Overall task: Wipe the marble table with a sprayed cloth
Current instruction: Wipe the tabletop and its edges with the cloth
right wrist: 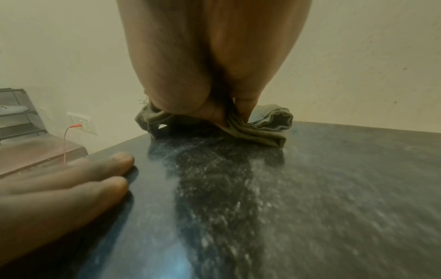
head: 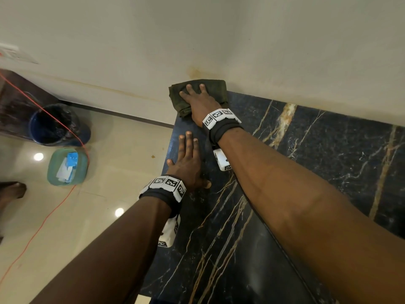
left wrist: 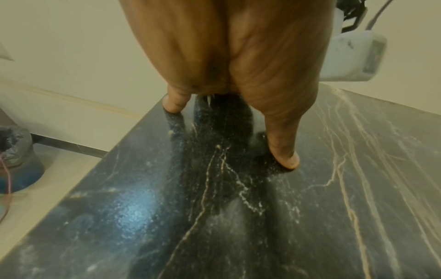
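Observation:
The marble table (head: 317,161) is dark blue-black with gold and white veins and stands against the wall. A dark green folded cloth (head: 210,88) lies at its far left corner, hanging slightly over the edge. My right hand (head: 197,99) lies flat on the cloth with straight, spread fingers and presses it down. In the right wrist view the cloth (right wrist: 262,130) is bunched under my right hand (right wrist: 214,75). My left hand (head: 188,159) rests flat on the bare marble near the left edge, a little nearer to me, holding nothing. Its thumb and little finger touch the stone (left wrist: 214,207).
On the tiled floor left of the table stand a blue bin with a black liner (head: 54,126) and a green basin (head: 68,167) holding blue and white items. An orange cable (head: 43,220) runs across the floor. Dark wooden furniture (head: 13,102) sits far left, beyond a bare foot (head: 11,189).

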Action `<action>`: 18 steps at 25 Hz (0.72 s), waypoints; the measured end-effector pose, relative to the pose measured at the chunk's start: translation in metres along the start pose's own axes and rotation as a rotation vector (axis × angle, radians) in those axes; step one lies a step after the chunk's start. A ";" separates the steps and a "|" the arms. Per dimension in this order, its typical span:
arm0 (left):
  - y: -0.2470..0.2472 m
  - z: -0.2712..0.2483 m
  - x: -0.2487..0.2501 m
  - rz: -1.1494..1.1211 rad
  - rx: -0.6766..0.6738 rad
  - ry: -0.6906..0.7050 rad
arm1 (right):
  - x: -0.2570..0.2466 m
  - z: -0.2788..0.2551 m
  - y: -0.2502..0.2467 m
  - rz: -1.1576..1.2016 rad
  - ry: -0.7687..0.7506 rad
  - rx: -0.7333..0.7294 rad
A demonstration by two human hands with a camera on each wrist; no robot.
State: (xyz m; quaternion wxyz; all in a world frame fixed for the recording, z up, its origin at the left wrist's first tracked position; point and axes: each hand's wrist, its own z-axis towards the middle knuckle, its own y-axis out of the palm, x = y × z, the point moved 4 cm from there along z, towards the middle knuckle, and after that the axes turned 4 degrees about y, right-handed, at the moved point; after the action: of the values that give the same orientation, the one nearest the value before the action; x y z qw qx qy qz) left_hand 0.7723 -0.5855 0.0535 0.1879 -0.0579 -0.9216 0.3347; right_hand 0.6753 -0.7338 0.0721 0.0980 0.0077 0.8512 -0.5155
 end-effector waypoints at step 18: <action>0.001 0.000 0.000 0.003 0.007 0.006 | 0.118 -0.122 0.054 0.104 0.227 0.086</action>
State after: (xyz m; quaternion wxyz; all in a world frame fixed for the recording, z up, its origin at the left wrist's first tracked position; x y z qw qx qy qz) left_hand 0.7723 -0.5848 0.0534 0.1901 -0.0597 -0.9197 0.3383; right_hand 0.5460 -0.6117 0.0587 0.0273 0.1143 0.8323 -0.5417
